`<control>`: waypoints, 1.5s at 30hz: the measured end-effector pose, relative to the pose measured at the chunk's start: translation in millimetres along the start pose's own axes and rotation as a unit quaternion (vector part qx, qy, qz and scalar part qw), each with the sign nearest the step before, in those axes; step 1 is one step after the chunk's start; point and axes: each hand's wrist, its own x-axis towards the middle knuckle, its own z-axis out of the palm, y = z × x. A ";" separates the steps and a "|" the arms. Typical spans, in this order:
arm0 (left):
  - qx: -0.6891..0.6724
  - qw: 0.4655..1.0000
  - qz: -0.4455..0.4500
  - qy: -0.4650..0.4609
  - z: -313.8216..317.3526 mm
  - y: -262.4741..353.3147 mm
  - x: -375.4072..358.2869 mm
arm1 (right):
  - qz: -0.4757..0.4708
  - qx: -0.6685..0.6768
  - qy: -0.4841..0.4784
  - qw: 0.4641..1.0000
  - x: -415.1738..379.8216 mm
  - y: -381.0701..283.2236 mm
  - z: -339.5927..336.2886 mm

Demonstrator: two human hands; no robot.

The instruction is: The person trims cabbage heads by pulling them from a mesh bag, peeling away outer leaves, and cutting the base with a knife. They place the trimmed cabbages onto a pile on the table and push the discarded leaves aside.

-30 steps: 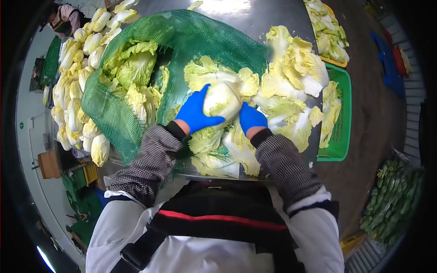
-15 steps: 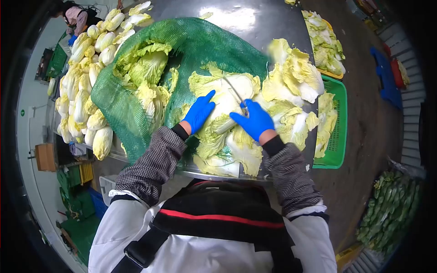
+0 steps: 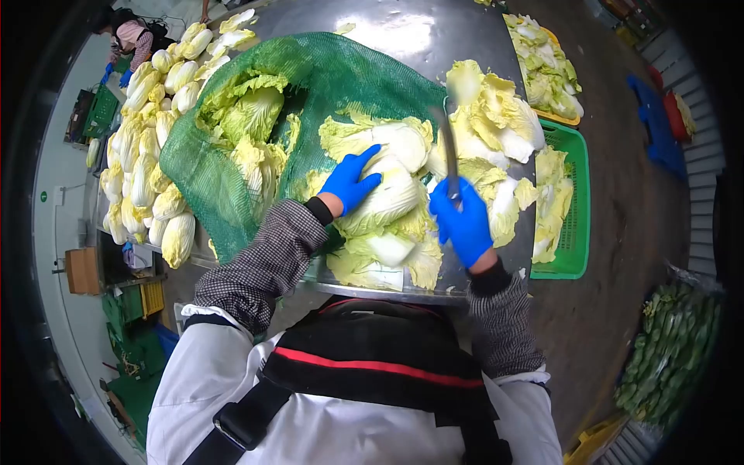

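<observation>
A napa cabbage (image 3: 394,198) lies on the loose leaves in front of me, its pale ribs facing up. My left hand (image 3: 350,184), in a blue glove, rests on its left side with the fingers spread. In my right hand (image 3: 465,225), also gloved in blue, a knife (image 3: 448,147) is gripped by its handle, its blurred blade pointing up and away, clear of the cabbage. A green mesh bag (image 3: 341,70) lies open behind, with more cabbages (image 3: 252,116) inside. Loose outer leaves (image 3: 496,116) are heaped right of the knife.
Trimmed cabbages (image 3: 143,174) are piled on the left of the metal table (image 3: 473,39). Off its right edge stand a green crate (image 3: 575,232) and a yellow-rimmed crate of leaves (image 3: 546,70). Another person (image 3: 130,39) is at the far left. Bagged green vegetables (image 3: 670,349) lie lower right.
My right hand has moved right and toward me, lifting the knife away from the cabbage and turning its blade upright. My left hand has shifted slightly up and right onto the cabbage.
</observation>
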 end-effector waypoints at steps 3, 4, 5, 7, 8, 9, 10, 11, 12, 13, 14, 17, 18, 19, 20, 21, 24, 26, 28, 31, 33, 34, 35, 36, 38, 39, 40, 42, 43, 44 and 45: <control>0.022 0.997 0.080 -0.009 3.2 18.2 -0.4 | 0.010 -0.201 0.064 0.977 28.1 38.3 -9.5; 0.018 0.994 0.105 0.015 9.2 15.6 -0.6 | -0.029 -0.267 0.067 0.961 31.3 58.3 -4.8; 0.018 0.994 0.104 0.013 9.3 17.2 -3.0 | -0.068 -0.330 0.069 0.939 30.4 69.4 5.1; 0.041 0.998 0.049 -0.001 2.1 23.3 -2.5 | -0.015 -0.309 0.082 0.948 6.8 44.5 33.1; 0.087 0.996 0.020 0.021 -0.6 27.3 -4.4 | -0.019 -0.271 0.080 0.959 -2.0 48.7 39.5; 0.088 0.996 0.017 0.020 -2.1 25.1 -5.3 | -0.024 -0.233 0.080 0.969 -8.8 52.8 42.9; 0.104 0.994 0.010 0.042 -5.0 21.7 -4.9 | -0.042 -0.171 0.041 0.983 -15.6 54.0 39.3; 0.120 0.991 0.002 0.063 -7.7 18.4 -6.0 | -0.041 -0.171 0.041 0.984 -23.2 53.3 33.1; 0.120 0.991 0.002 0.064 -10.8 15.2 -7.7 | -0.013 -0.119 -0.022 0.993 -31.1 43.7 26.2; 0.106 0.992 -0.056 0.044 -14.8 11.3 -11.3 | 0.015 -0.067 -0.088 0.994 -37.7 35.3 18.8; 0.092 0.989 -0.112 0.025 -18.7 7.1 -13.8 | 0.021 -0.036 -0.117 0.992 -40.8 30.8 8.9; 0.051 0.993 -0.105 0.026 -19.1 8.2 -16.2 | 0.126 0.011 -0.164 0.978 -35.7 10.9 -8.9; 0.081 0.995 0.040 0.045 -17.8 27.1 -11.8 | 0.087 0.043 -0.168 0.981 -33.8 14.5 -1.6; 0.109 0.974 0.185 0.067 -12.3 41.1 -6.3 | 0.141 -0.014 -0.193 0.971 -34.1 2.3 4.5; 0.102 0.979 0.178 0.019 -2.5 48.5 1.0 | 0.121 -0.017 -0.230 0.966 -33.4 -1.6 9.3; 0.095 0.980 0.171 -0.029 6.3 55.2 8.3 | 0.099 -0.019 -0.266 0.959 -33.0 -5.8 14.5; 0.175 0.969 0.165 -0.059 27.5 40.2 18.9 | 0.003 0.007 -0.170 0.985 -29.2 -22.0 6.4; 0.117 0.981 0.147 -0.048 24.1 42.2 20.7 | -0.024 0.028 -0.079 0.996 -25.8 -23.7 -18.4; 0.050 0.994 0.084 -0.049 18.1 43.2 23.8 | -0.019 0.095 -0.052 0.994 -28.5 -30.6 -38.9; -0.002 0.998 0.054 -0.016 16.7 32.1 22.6 | -0.079 0.211 0.034 0.974 -33.7 -29.3 -50.2; 0.007 1.000 0.004 -0.015 12.3 33.2 19.7 | -0.137 0.316 0.058 0.937 -26.3 -33.6 -69.3; -0.020 1.000 0.010 -0.013 10.5 35.9 17.0 | -0.128 0.333 0.075 0.931 -24.6 -50.7 -70.7; -0.019 1.000 0.010 -0.011 13.9 30.9 14.0 | -0.120 0.349 0.091 0.925 -21.3 -70.5 -71.9; -0.009 0.999 0.041 -0.021 19.8 20.9 11.0 | -0.125 0.278 0.128 0.944 -10.4 -78.5 -72.6; -0.008 0.997 0.053 -0.063 19.9 22.5 4.9 | -0.156 -0.003 0.212 0.965 38.1 -34.2 -84.1; -0.009 0.997 0.053 -0.063 18.6 22.2 0.8 | -0.172 -0.285 0.280 0.900 51.7 -9.1 -88.1; -0.023 0.995 0.052 -0.080 13.5 20.1 -1.8 | -0.144 -0.297 0.218 0.919 49.8 -0.6 -73.4; -0.035 0.995 0.055 -0.079 2.0 17.9 -8.0 | -0.150 -0.308 0.096 0.934 57.5 32.4 -38.1; -0.061 0.995 0.053 -0.057 -1.2 17.5 -15.3 | -0.063 -0.316 0.030 0.946 50.5 19.6 -16.3; -0.073 0.995 0.060 -0.041 -4.8 17.2 -21.8 | -0.083 -0.322 -0.001 0.943 50.0 24.4 -2.6; -0.085 0.994 0.067 -0.025 -6.8 18.0 -28.4 | -0.078 -0.379 -0.020 0.922 51.1 22.0 9.4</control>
